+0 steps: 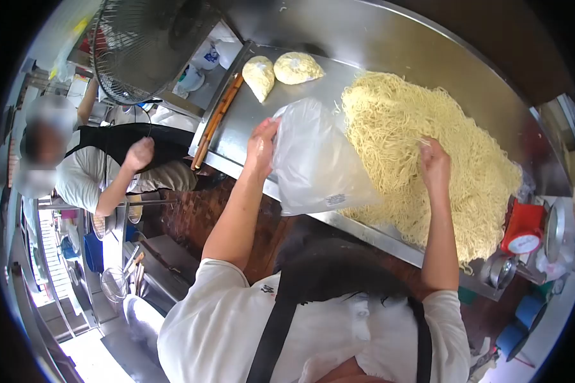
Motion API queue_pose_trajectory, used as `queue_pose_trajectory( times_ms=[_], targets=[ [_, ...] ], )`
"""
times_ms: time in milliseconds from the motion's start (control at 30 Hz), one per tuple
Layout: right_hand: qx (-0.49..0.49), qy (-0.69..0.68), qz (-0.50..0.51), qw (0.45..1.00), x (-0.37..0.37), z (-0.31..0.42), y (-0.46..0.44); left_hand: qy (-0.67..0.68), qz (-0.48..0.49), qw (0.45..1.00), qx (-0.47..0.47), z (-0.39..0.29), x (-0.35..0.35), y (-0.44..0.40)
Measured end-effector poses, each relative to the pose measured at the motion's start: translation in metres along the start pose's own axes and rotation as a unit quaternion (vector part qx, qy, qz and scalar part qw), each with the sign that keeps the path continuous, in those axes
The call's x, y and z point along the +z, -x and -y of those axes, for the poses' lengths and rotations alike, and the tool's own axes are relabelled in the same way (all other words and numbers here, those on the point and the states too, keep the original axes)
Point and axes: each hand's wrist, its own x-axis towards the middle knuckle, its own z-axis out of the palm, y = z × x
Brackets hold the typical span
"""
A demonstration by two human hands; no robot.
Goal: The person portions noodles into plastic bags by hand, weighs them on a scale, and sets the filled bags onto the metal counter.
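My left hand (262,143) is closed on the edge of a clear plastic bag (316,159), which hangs over the near edge of the metal counter. The bag looks flat, with small print near its lower corner. A large heap of yellow noodles (402,121) covers the right part of the counter, beside the bag. Over this heap is my right hand (436,167), its fingers curled together. Something pale shows at those fingertips, too small to make out. Two filled bags of noodles, one tall (259,78) and one rounder (298,67), lie at the back left.
Brown wooden poles (217,121) lie along the counter's left edge. A red scale (522,230) stands at the right end, near a metal bowl (503,271). On the left, another person (108,159) stands beneath a large caged fan (140,51).
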Motion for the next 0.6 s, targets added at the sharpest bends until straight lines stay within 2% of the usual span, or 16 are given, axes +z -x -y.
queue_pose_trajectory(
  times_ms=[100, 133, 167, 267, 333, 400, 500, 533, 600],
  targets=[
    [-0.030, 0.120, -0.025, 0.992, -0.021, 0.037, -0.002, -0.017, -0.011, 1.000, -0.007, 0.000, 0.001, 0.004],
    [-0.137, 0.221, -0.061, 0.964, -0.010, 0.019, -0.001, -0.008, -0.010, 1.000, -0.002, -0.002, 0.008, 0.008],
    [-0.240, 0.317, -0.095, 0.913, 0.001, 0.000, 0.001, -0.002, -0.013, 1.000, -0.008, -0.007, 0.015, 0.014],
    [-0.117, 0.291, -0.014, 0.950, 0.024, -0.042, 0.016, 0.015, -0.018, 0.999, -0.023, -0.011, 0.022, 0.020],
    [-0.043, 0.175, 0.030, 0.983, 0.010, -0.055, 0.006, 0.024, -0.022, 0.999, -0.022, -0.002, 0.009, 0.008],
    [0.029, 0.091, 0.057, 0.994, -0.009, -0.034, -0.003, -0.018, -0.008, 1.000, -0.015, 0.003, -0.004, 0.000],
    [-0.017, -0.008, -0.063, 0.998, -0.029, 0.011, -0.008, -0.016, -0.026, 1.000, -0.006, 0.001, 0.009, 0.005],
    [-0.071, -0.053, -0.060, 0.994, -0.023, 0.007, -0.010, -0.006, -0.039, 0.999, -0.004, -0.003, 0.018, 0.010],
    [-0.110, 0.145, -0.015, 0.983, -0.009, -0.019, -0.005, 0.007, -0.048, 0.999, -0.016, -0.009, 0.032, 0.020]
  ],
)
